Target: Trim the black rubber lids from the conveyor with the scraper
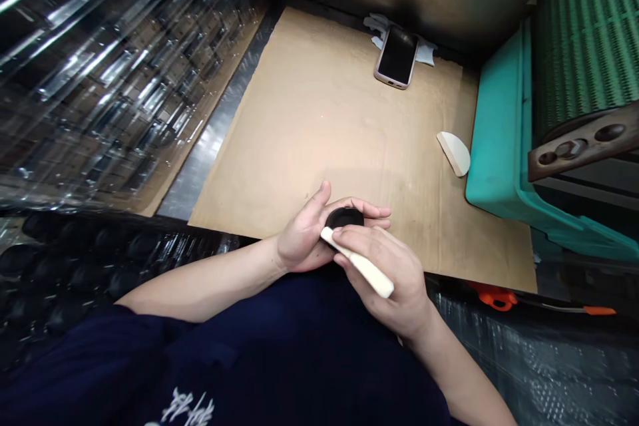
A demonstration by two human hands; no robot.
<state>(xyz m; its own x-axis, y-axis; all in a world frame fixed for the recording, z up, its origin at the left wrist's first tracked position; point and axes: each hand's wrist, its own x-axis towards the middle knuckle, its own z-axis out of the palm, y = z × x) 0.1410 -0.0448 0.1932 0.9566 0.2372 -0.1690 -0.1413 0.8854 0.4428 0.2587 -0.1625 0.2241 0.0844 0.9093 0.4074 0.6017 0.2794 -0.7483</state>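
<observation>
My left hand (307, 229) cups a round black piece (344, 216), shaped like a small lid or disc, in its palm with the fingers bent behind it. My right hand (394, 273) grips a cream-coloured flat pad (367, 271), seen nearly edge-on, which looks like a sponge. One end of the pad lies against or just over the near side of the black piece; contact is hard to tell. Both hands are just above the near edge of the cardboard sheet (279, 140).
A phone (397, 56) rests on white cloth (426, 52) at the back. A half-round cream pad (454, 153) lies by a teal bin (499, 126), with a green ribbed roll (589, 33) above it. Plastic-wrapped stacks (114, 73) stand left. An orange-handled tool (499, 296) is below the right edge.
</observation>
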